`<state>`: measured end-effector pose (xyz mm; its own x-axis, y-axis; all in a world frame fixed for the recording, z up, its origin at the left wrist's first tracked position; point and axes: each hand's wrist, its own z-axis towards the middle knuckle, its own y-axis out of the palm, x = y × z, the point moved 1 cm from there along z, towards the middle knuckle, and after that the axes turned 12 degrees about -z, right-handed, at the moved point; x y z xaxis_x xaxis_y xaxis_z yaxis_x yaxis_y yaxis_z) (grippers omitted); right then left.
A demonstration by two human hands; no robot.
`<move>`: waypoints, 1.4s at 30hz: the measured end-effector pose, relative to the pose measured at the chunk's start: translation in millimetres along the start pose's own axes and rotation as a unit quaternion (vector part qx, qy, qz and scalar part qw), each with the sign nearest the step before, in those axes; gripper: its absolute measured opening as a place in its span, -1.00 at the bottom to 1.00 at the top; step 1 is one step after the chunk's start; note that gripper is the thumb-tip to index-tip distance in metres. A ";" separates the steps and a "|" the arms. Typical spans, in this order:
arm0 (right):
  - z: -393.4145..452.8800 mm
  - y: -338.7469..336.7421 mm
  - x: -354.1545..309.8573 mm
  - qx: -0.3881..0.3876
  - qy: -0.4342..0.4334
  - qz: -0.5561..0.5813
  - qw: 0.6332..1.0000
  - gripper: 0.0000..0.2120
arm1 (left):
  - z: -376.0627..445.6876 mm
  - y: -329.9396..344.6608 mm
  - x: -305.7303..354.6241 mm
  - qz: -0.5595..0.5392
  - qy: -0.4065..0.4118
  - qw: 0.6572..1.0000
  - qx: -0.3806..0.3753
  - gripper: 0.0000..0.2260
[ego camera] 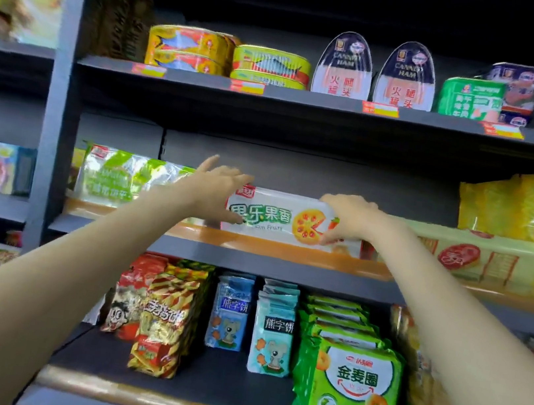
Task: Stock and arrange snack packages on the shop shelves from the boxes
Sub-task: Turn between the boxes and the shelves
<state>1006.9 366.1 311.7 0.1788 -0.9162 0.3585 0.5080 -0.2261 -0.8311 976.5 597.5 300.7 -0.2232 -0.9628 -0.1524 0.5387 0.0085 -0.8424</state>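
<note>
**Seating the white biscuit pack on the middle shelf**

While you have both hands on the white biscuit pack [277, 217], settle it squarely before letting go. It lies lengthwise at the front of the middle shelf [285, 257], just above centre of view. Your left hand [215, 191] holds its 9 o'clock end, thumb under and fingers over the top, index finger raised clear. Your right hand [350, 218] grips the 3 o'clock end, fingers curled over the top edge and thumb on the face. Keep the printed face outward and the bottom edge level with the orange lip. Slide it evenly with both hands so it sits between the green pack [123, 177] at 9 o'clock and the cream cracker pack [479, 255] at 3 o'clock, without riding onto either.
</note>
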 end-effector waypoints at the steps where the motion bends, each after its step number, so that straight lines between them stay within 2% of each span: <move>1: -1.1 -2.0 -0.1 -0.005 0.000 0.005 1.000 -0.29 | 3.1 0.6 -0.1 0.002 0.006 1.000 -0.015 -0.26; 9: 6.5 -11.4 -3.5 -0.032 0.003 -0.007 0.999 -0.39 | 23.7 4.4 -8.7 0.019 0.045 0.999 -0.017 -0.24; 11: 10.4 -13.2 -2.0 -0.054 0.006 -0.004 0.998 -0.36 | 27.4 2.3 -10.6 -0.002 0.047 0.999 -0.028 -0.28; 14: 17.1 -13.5 -0.5 -0.064 0.014 -0.011 0.998 -0.28 | 34.4 -3.0 -16.6 -0.031 0.052 0.998 -0.005 -0.42; 19: 24.5 -11.3 -2.9 -0.076 0.016 -0.022 0.997 -0.29 | 46.1 -3.0 -13.3 0.013 0.045 0.999 0.007 -0.46; 23: 29.5 -8.4 -1.4 -0.086 0.013 -0.030 0.996 -0.24 | 52.6 -3.3 -8.9 0.040 0.042 0.998 -0.019 -0.36; 26: 32.2 -10.9 -1.8 -0.085 -0.003 -0.033 0.996 -0.06 | 59.7 -4.7 -1.1 0.049 0.037 0.996 -0.071 -0.14; 28: 34.6 -10.8 -3.0 -0.117 -0.011 -0.021 0.993 0.08 | 65.0 -1.4 6.4 0.043 0.033 0.992 -0.110 -0.03; 31: 35.8 -7.7 -4.0 -0.128 -0.020 -0.005 0.992 0.11 | 69.7 5.6 14.5 0.016 0.023 0.988 -0.153 -0.01; 34: 30.9 -4.8 -3.6 -0.071 -0.031 -0.023 0.997 0.04 | 69.4 7.5 14.4 0.009 0.042 0.991 -0.125 -0.10; 37: 27.0 0.0 -3.9 -0.028 -0.029 -0.035 0.999 -0.01 | 63.6 12.1 12.8 0.020 0.064 0.996 -0.054 -0.20; 40: 27.8 -0.5 -9.3 -0.019 -0.014 -0.048 0.999 -0.07 | 61.8 16.3 12.7 0.041 0.070 0.997 0.000 -0.26; 42: 30.2 -2.2 -13.2 -0.031 -0.009 -0.052 0.998 -0.07 | 62.8 18.1 12.5 0.046 0.068 0.997 0.004 -0.27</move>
<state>1028.9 388.7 321.6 0.1431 -0.8811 0.4507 0.4716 -0.3397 -0.8138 1034.5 568.7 316.0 -0.2798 -0.9126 -0.2982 0.5681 0.0930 -0.8177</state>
